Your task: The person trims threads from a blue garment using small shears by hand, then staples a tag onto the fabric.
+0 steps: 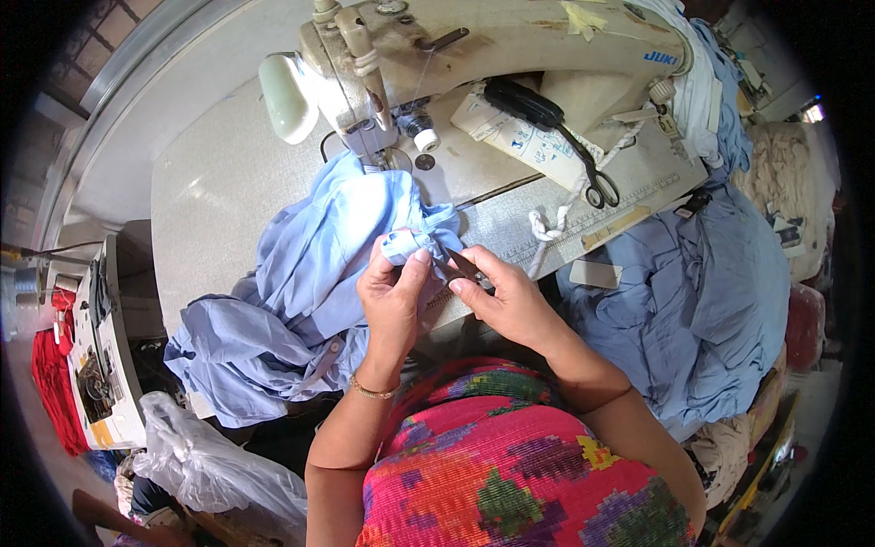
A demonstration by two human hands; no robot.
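My left hand point(394, 290) is closed on a folded part of a light blue garment point(310, 228), pinching it between thumb and fingers. In my right hand point(510, 296) is a pair of dark thread snips point(460, 265), whose blades meet the cloth beside my left thumb. The rest of the garment spreads in loose folds leftward over the table. Its far end lies at the needle area of a sewing machine point(510, 36), by the presser foot point(394, 157). Exactly where the blade tips touch is hard to see.
Black-handled scissors point(597, 178) and a written card point(510, 137) lie under the machine arm, near a knotted white cord point(544, 225). A heap of blue cloth point(674, 301) sits at the right. A clear plastic bag point(210, 465) and red cloth point(56, 387) are at the left.
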